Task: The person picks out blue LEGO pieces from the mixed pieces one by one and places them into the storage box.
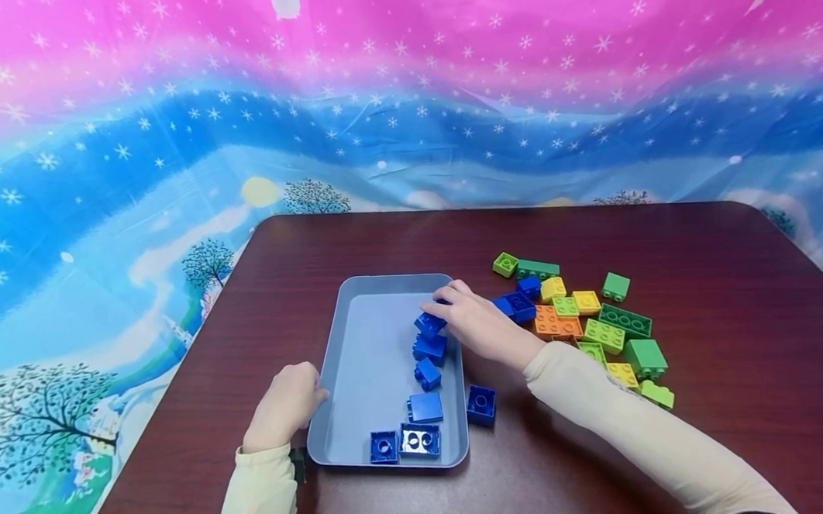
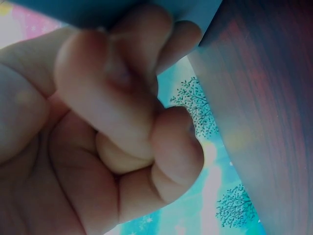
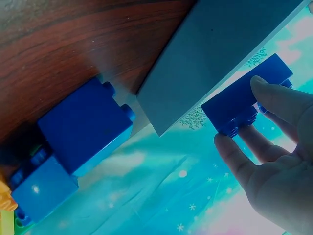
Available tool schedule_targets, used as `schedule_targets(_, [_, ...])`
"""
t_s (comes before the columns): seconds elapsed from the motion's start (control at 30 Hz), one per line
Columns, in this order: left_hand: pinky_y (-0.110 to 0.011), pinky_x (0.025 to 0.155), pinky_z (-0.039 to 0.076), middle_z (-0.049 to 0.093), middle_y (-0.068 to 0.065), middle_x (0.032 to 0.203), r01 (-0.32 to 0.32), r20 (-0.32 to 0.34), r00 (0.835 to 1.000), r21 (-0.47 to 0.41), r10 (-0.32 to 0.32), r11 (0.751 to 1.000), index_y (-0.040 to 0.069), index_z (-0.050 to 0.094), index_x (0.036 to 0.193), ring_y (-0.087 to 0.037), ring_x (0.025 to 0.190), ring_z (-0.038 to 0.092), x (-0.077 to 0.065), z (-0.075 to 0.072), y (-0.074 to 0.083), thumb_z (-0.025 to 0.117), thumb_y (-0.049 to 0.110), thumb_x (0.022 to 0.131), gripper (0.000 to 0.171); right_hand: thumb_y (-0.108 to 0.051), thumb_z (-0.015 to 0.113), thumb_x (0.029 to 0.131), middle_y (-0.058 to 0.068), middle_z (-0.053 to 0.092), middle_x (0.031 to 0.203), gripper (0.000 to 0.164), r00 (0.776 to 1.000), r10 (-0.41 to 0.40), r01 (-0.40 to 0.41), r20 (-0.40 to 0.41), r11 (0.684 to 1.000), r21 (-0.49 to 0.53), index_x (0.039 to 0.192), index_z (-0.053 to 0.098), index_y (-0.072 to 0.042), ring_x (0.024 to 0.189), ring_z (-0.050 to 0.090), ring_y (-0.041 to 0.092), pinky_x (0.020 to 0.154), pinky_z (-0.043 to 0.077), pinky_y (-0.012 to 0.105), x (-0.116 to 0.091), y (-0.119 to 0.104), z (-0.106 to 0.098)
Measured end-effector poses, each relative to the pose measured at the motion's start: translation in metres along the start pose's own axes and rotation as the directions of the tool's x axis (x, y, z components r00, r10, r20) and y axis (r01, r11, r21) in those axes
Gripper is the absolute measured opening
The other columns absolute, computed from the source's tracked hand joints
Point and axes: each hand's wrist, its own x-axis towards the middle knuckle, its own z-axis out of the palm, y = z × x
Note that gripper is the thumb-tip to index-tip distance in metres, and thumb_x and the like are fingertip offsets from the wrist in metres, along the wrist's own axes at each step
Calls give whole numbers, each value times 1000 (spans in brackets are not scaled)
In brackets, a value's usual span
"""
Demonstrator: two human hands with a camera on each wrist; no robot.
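Note:
My right hand is over the far right part of the grey tray. In the right wrist view it pinches a blue toy brick between thumb and fingers, studs facing down, above the tray's rim. Fingers hide most of that brick in the head view. Below the hand, several blue bricks run down the tray's right side, with an open-bottomed one at the near edge. My left hand is at the tray's left rim, fingers curled against its edge; the left wrist view shows curled fingers close under the tray.
One blue brick lies on the dark table just right of the tray. Farther right is a loose pile of green, yellow and orange bricks, with several blue ones on its left side. A patterned cloth hangs behind.

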Motion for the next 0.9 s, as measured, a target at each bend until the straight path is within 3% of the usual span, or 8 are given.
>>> schedule_targets(0.9, [-24, 40, 37, 36, -1, 40, 1, 1, 1000, 7, -1, 1000, 9, 37, 47, -12, 34, 45, 1, 1, -1, 62, 0, 78, 41, -12, 66, 81, 11, 52, 110, 44, 1000, 9, -9, -2, 1000, 3, 123, 54, -7, 105, 44, 21, 79, 47, 29, 17, 1, 13])
